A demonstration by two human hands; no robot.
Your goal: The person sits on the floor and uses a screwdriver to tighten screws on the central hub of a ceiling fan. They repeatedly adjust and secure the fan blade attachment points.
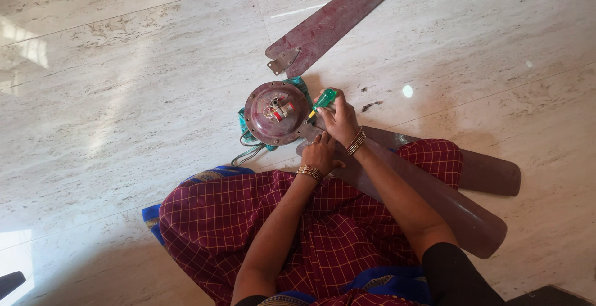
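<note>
Gripping a green-handled screwdriver (pixel 323 100), the right hand (pixel 338 121) hides its tip at the fan motor (pixel 276 112) in mid-frame. Whether the left hand (pixel 320 154), resting on a blade (pixel 434 197), is closed is unclear.

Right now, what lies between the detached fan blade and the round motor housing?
In the head view, only bare marble floor separates the detached blade from the motor housing; its metal bracket points toward the housing.
</note>
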